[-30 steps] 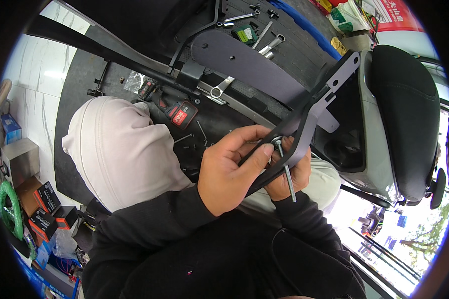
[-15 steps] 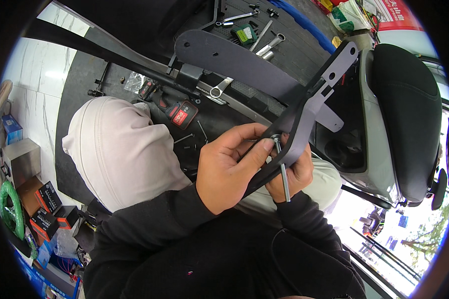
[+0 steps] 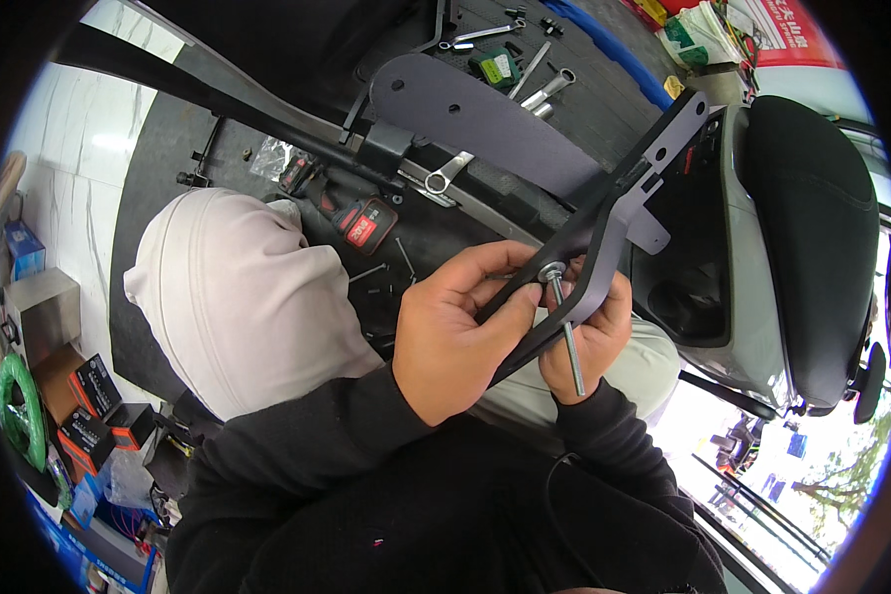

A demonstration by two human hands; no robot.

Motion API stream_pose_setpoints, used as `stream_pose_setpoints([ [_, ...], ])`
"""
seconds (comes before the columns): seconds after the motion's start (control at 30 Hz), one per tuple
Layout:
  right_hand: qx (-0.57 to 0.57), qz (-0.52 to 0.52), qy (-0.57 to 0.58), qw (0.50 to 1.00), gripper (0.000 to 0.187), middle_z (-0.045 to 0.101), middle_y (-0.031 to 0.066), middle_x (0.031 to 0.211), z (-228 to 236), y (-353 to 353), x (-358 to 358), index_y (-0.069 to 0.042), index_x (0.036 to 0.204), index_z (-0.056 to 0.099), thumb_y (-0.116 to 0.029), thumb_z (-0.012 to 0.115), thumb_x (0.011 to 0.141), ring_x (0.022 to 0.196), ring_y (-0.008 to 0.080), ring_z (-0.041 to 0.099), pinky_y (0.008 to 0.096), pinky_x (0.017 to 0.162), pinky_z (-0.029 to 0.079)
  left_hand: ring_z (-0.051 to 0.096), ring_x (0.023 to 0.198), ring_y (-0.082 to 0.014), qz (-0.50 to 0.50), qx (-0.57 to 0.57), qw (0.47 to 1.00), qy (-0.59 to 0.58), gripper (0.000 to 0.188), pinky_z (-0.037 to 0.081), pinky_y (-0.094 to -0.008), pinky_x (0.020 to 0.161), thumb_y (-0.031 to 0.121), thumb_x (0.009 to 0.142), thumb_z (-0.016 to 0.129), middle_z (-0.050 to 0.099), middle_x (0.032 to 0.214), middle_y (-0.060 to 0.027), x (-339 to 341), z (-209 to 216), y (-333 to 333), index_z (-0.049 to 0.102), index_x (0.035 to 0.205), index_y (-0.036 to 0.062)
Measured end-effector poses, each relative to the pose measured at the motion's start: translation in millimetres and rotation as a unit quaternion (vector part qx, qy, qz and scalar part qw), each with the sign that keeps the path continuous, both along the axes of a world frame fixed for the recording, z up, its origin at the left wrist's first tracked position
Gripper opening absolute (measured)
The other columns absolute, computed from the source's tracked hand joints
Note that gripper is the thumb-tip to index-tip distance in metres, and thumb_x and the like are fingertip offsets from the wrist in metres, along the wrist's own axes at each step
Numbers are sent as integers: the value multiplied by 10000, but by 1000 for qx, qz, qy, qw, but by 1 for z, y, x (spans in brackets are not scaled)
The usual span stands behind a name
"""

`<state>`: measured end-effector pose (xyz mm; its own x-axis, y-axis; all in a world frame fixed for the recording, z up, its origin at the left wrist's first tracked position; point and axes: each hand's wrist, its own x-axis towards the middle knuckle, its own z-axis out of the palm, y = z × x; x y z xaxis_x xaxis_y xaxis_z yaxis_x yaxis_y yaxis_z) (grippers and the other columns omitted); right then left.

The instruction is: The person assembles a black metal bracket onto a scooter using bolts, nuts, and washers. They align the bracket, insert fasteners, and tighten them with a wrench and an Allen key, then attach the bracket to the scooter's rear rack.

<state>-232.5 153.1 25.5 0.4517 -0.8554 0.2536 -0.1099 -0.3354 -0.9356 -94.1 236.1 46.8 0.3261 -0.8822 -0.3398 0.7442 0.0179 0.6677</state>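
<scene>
A black metal bracket (image 3: 600, 259) with a bent arm and several holes slants across in front of me. My left hand (image 3: 450, 337) is closed round its near left side, thumb on the edge close to a bolt. That long silver bolt (image 3: 572, 358) has a nut and washer (image 3: 552, 271) at its upper part, and its shaft points down toward me across the bracket. Behind the right side of the bracket is my right hand (image 3: 596, 342), fingers curled against it beside the bolt. The bracket hides part of those fingers. A wide dark plate (image 3: 485, 124) extends beyond the bracket.
A cordless power tool (image 3: 361, 223), loose bolts (image 3: 404, 259) and a ring spanner (image 3: 444, 178) lie beyond my left hand. More spanners (image 3: 546, 91) are on the far dark mat. A black seat (image 3: 812, 228) stands at right; boxes (image 3: 94, 386) are at far left.
The bracket and bolt have shifted slightly right. My left thumb has come away from the nut, so the washer shows more; my right hand has moved a little right with the bracket.
</scene>
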Motion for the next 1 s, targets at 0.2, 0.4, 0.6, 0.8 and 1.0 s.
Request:
stream_pose_setpoints([
  [0.2,230,-4,-82,970,380,726,57,1071,10,-2,5,8,1235,569,1,783,921,924,88,685,230,824,542,708,925,-71,16,9,1000,-6,276,559,-208,798,-11,1001,680,774,1023,-81,-2,0,-1,650,1273,-49],
  [0.4,250,24,-109,962,336,736,54,1057,4,-6,2,-5,1236,574,-12,750,950,906,65,677,209,805,528,693,944,-76,15,17,999,-30,289,549,-201,780,-61,999,672,748,1085,-98,-2,2,-1,624,1283,-90],
  [0.6,114,40,-104,987,355,670,82,1138,-1,-1,0,10,1244,562,65,731,937,974,108,674,231,824,538,725,959,-95,21,19,999,-24,274,577,-235,832,-27,999,670,773,1067,-101,-2,3,-1,643,1269,-63],
  [0.8,25,27,-29,999,207,640,104,1163,7,3,-1,2,1074,685,92,751,900,962,123,650,232,782,513,725,958,-98,4,22,999,-39,277,576,-235,825,-30,991,672,774,1066,-103,0,7,3,641,1264,-63],
  [1.0,-52,55,69,995,154,636,114,1152,16,-3,-4,3,1009,757,91,736,884,975,161,622,246,790,480,724,947,-94,11,20,999,-43,268,575,-233,818,-26,987,678,772,1052,-96,2,6,3,646,1250,-69],
])
